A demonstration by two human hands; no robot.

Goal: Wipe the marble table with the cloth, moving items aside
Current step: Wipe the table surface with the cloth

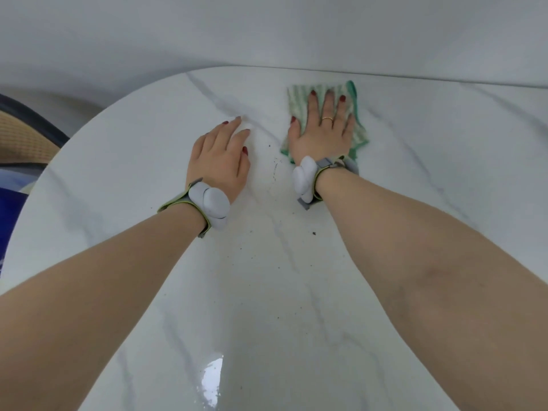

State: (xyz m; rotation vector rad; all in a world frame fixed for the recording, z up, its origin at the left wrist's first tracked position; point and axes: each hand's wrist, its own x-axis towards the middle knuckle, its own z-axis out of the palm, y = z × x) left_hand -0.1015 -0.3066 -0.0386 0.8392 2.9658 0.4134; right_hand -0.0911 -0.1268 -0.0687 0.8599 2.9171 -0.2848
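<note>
The white marble table (148,179) with grey veins fills the view. A green-and-white striped cloth (357,114) lies flat near the table's far edge. My right hand (323,129) presses down on it with fingers spread flat, covering most of the cloth. My left hand (221,155) rests on the bare marble to the left of the cloth, fingers loosely extended and holding nothing. Small dark crumbs (275,167) are scattered on the marble between and below my wrists.
A pale wall (267,31) runs right behind the table's far edge. At the left, beyond the rounded table edge, stand a woven chair with a dark frame (26,134) and something blue (9,215). A wet glossy patch (212,381) shines near the front.
</note>
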